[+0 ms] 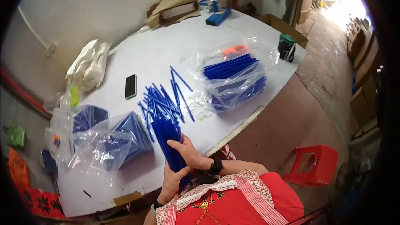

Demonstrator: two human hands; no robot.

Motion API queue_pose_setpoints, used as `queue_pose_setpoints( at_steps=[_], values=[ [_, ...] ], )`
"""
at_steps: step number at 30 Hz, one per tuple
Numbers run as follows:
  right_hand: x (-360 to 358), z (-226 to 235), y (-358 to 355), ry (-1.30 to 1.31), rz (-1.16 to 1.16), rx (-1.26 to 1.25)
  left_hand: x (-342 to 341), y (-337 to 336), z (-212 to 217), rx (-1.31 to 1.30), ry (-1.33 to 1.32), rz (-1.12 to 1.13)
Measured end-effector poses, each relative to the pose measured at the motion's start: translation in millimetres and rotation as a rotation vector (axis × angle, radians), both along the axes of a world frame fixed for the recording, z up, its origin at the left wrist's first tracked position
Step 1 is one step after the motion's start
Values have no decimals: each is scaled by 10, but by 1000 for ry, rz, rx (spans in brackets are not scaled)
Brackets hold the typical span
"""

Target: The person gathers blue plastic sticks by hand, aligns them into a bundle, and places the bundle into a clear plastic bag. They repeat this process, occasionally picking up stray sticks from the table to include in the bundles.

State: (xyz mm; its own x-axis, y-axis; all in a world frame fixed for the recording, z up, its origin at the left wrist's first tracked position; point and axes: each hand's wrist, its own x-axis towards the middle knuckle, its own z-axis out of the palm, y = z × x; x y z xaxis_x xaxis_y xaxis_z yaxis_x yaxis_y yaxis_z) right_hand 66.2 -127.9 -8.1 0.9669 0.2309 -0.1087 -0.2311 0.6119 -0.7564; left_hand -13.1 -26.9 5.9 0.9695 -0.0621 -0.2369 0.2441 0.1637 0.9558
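Observation:
A thick bundle of thin blue sticks, possibly straws [166,135], is gripped in both my hands at the table's near edge. My left hand [170,181] is closed round its lower end, close to my body. Higher up, my right hand [186,153] wraps the bundle from the right side, thumb across the front. Just beyond the bundle's far end, loose blue sticks [162,102] lie scattered on the white table, several pointing different ways. The bottom tip of the bundle is partly hidden by my left hand and clothing.
Clear plastic bags of blue sticks stand left [131,135] and right [237,91]. A phone [131,86] lies beyond the loose sticks. A green-lidded cup [286,48] stands near the right edge; a blue box [218,16] is at the back. A red stool [314,164] sits on the floor.

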Motion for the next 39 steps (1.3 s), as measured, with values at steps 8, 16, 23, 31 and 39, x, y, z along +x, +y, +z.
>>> queue_pose_setpoints(
  at_steps=[8, 16, 23, 31, 39],
  values=[
    [-40, 279, -771, -327, -118, 58, 755, 66, 957, 534, -152, -343],
    [-362, 56, -1351, -204, -11, -88, 2402, -1047, 2057, 1718, -842, -691],
    [-483, -169, -1391, -132, 82, -75, 2508, -1917, 1568, 1475, -1018, -808],
    [-601, -342, -1509, 86, 21, -163, 1723, -368, 2421, 1160, -1067, -367],
    [-434, -459, -1161, 147, 204, -188, 815, 2368, 1899, 1561, -185, -10]
  ],
)
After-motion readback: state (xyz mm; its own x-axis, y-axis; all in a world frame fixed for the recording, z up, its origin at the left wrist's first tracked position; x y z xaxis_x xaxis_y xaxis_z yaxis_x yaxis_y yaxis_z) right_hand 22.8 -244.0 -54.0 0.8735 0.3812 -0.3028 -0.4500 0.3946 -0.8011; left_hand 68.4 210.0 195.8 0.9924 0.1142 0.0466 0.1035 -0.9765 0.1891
